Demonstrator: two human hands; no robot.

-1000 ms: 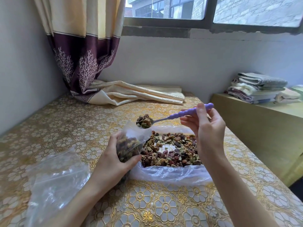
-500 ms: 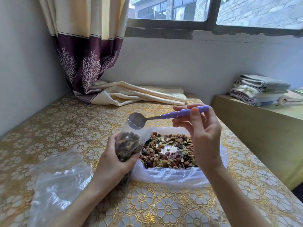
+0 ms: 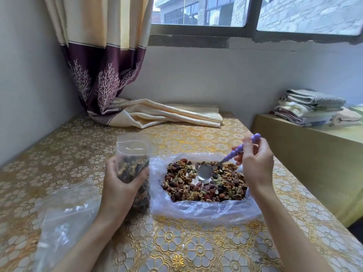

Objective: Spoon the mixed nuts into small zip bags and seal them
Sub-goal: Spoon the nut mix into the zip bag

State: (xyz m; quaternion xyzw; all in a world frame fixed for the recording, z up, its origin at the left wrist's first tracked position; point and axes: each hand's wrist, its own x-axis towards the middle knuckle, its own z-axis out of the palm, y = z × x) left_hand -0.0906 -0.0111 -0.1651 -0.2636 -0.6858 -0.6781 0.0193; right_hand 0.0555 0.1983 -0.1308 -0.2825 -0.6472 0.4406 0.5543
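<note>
Change: the purple beaded-handle metal spoon (image 3: 231,160) has come down from the bag mouth into the nuts; the zip bag now stands upright.
Right hand (image 3: 255,163): fingers and thumb pinched on the spoon's handle, the empty bowl resting among the nuts.
Left hand (image 3: 119,185): fingers curled round the small clear plastic zip bag (image 3: 132,154), partly filled, mouth open.
Mixed nuts (image 3: 204,185): heaped in a large open clear plastic bag (image 3: 206,210), just right of the zip bag.
Table: gold floral-patterned tablecloth (image 3: 176,244); empty clear bags (image 3: 64,216) lie near the left forearm.
</note>
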